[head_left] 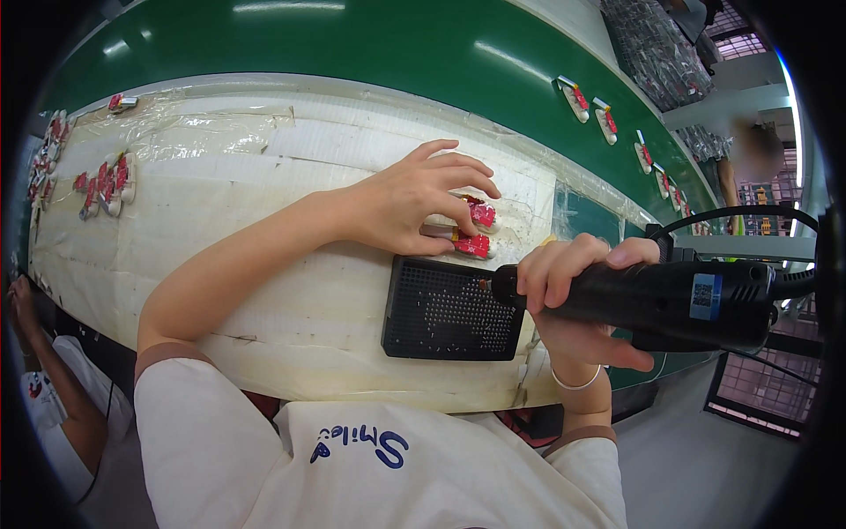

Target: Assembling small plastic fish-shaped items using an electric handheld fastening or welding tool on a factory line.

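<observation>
White bench: red pieces at left fingers, grip unclear; right fingers clasp driver

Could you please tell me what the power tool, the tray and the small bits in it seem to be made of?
Power tool: probably hard plastic, black with a slight sheen and moulded-looking slots.
Tray: likely plastic, fairly matte, judging by its even black, gridded surface.
Small bits: apparently metal, silvery and glinting; which metal, I cannot tell.

1 blk. tray w/ dozens of screws; 1 blk. driver, R of tray; 10+ red-wht. pcs., 2 just beyond tray.
</observation>
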{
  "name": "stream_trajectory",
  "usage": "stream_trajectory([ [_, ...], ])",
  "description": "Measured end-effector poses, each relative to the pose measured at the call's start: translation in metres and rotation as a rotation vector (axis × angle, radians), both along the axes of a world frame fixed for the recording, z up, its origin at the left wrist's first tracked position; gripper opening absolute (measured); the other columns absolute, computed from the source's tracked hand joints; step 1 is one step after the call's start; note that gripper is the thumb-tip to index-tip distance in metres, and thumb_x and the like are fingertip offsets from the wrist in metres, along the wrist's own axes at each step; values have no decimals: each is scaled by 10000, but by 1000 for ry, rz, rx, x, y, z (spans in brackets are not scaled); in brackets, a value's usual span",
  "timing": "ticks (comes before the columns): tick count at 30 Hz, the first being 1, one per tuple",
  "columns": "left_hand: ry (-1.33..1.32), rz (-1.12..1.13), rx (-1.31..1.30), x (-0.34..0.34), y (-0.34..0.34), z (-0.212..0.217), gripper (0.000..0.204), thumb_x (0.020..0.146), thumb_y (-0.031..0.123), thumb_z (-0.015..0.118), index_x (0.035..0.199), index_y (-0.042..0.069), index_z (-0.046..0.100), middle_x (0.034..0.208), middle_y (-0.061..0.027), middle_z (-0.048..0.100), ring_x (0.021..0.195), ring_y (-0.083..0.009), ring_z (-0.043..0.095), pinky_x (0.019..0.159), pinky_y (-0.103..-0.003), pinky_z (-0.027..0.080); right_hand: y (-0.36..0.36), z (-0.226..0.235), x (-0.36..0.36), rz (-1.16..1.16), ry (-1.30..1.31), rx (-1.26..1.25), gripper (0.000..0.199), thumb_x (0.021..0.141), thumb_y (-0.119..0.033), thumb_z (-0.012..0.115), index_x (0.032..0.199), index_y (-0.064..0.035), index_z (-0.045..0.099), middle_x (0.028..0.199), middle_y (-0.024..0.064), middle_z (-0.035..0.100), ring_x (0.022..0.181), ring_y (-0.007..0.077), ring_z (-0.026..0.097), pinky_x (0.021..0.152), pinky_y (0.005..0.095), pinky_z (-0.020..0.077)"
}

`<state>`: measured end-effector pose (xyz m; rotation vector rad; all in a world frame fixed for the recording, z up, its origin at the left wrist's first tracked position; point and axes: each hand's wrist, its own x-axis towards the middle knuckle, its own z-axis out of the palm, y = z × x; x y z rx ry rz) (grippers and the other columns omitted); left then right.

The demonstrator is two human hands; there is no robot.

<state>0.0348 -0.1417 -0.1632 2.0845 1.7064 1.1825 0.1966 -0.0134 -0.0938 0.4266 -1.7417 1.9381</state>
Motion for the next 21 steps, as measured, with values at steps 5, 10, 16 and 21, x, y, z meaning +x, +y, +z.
stream_trajectory([
  [5,-13,-8,4,-1,0,-1,231,645,104,689,867,167,687,1201,-58,515,1240,-245,386,1076,-514,166,1,-3,-2,11,6,7,795,637,-806,453,1045,-139,310,636,49,471,479,178,507,504,320,456],
  [10,-4,-11,5,-1,1,-3,212,659,117,686,864,176,686,1192,-46,526,1239,-244,386,1075,-513,165,3,-4,1,103,21,-130,795,607,-674,617,1061,-88,330,693,122,532,588,240,540,583,352,465],
  [16,24,2,1,-2,2,-4,179,685,155,697,860,184,676,1193,-27,529,1241,-245,382,1070,-518,171,5,-4,-1,152,72,-99,808,593,-661,641,1069,-83,337,709,132,538,582,251,539,570,365,462],
  [21,67,14,-6,-1,2,-5,147,705,193,699,846,180,657,1209,-12,524,1245,-249,377,1067,-533,169,-3,17,-8,0,145,54,805,619,-812,454,1052,-147,321,614,30,463,464,161,490,477,306,439],
])
